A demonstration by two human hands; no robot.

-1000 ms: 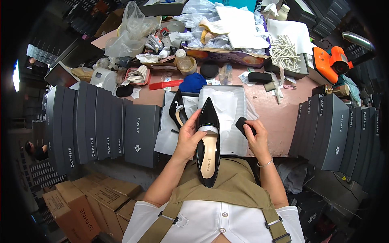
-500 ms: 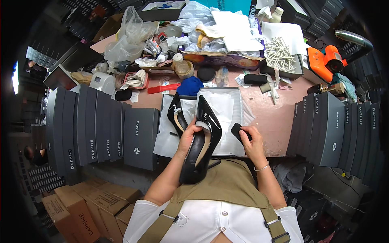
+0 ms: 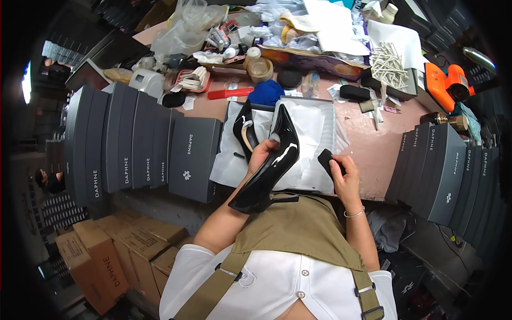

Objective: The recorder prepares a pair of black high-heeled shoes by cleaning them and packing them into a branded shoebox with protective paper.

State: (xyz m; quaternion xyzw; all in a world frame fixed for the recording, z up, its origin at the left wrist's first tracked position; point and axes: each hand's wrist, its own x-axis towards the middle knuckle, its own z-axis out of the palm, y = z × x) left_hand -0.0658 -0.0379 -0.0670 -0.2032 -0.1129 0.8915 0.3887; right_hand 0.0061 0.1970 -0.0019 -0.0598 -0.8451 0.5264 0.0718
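A glossy black heeled shoe (image 3: 273,169) is held tilted at the near edge of the table (image 3: 370,165) by the left hand (image 3: 260,153), its partly hidden fingers closed around the shoe's side, while a black pad (image 3: 325,159) is pinched by the right hand (image 3: 346,175), nearer the right-hand boxes (image 3: 434,173).

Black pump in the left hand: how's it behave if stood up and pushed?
The black pump is probably slick; its glossy surface throws bright highlights. It may tip sideways, given the thin heel. Likely fairly stiff: no visible sag in the left hand.
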